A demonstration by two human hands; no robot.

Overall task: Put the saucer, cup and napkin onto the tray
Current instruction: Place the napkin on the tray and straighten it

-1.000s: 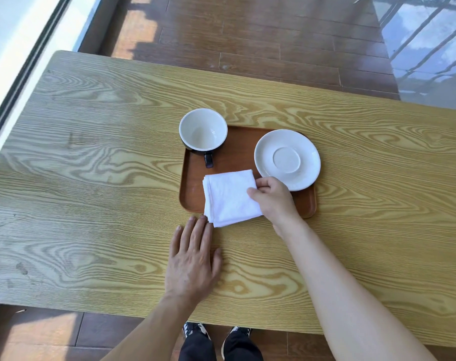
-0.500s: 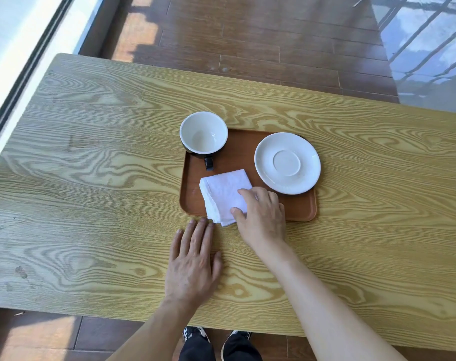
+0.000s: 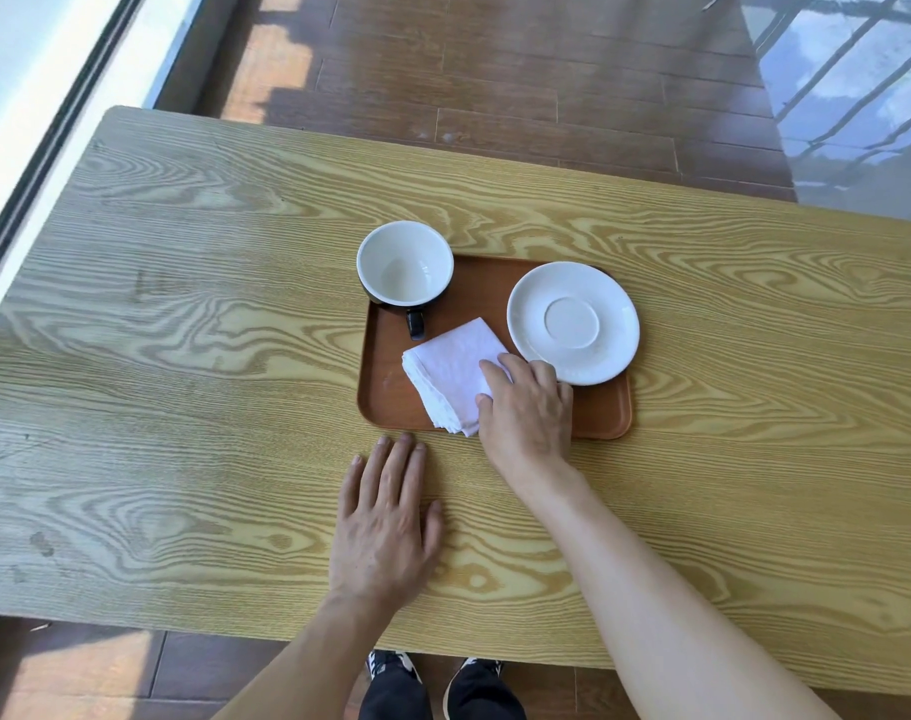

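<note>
Head view: folded cloth napkin (image 3: 450, 374), rectangular tray (image 3: 385, 397).

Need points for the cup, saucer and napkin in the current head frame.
cup (image 3: 404, 263): head view, on the white inside of the bowl.
saucer (image 3: 571, 321): head view, on the centre well.
napkin (image 3: 450, 367): head view, on the top fold, clear of the right hand.

You have one view only: the head camera looks steeply down and forward over the wooden table (image 3: 209, 356) from its near edge, close above it, with floor (image 3: 546, 70) filling the frame's upper part.
</note>
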